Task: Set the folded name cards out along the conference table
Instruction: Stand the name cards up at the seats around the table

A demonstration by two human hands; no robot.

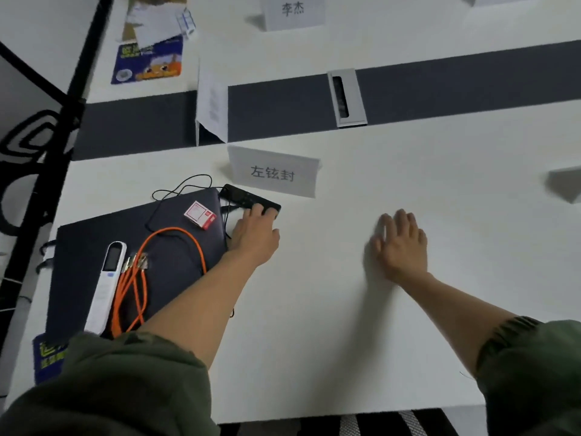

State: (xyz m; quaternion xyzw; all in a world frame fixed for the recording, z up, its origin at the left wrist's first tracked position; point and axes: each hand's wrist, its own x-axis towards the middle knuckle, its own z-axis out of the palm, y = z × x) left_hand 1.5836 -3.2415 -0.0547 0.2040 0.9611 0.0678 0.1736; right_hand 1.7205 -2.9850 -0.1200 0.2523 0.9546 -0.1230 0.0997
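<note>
The white tabletop (345, 325) fills most of the view, split by a dark grey strip (440, 86) that runs across it. Two bare forearms reach out over it from pushed-up green sleeves (132, 382).

The left arm stretches forward and slightly right. The left hand (256, 231) is palm down with the thumb splayed to the right, and its fingertips lie on the near end of a slim black device (243, 196). Whether this grip closes round the device or only touches it cannot be told.

The right hand (402, 243) is palm down over bare tabletop with its fingers straight and spread. Its grip is released and holds nothing. It is blurred, and its shadow falls to its left.

A dark flat slab (94, 247) lies at the left and carries a coiled orange cable (176, 234), a white remote (105, 287) and a small red-and-white box (201, 215).

The nearest name card (273, 173) is a white folded tent printed with three dark characters. It stands upright just beyond the black device, between the left hand and the strip. A second name card (294, 11) with two characters stands across the strip on the far side. A third card (566, 184) is cut off at the right edge.
</note>
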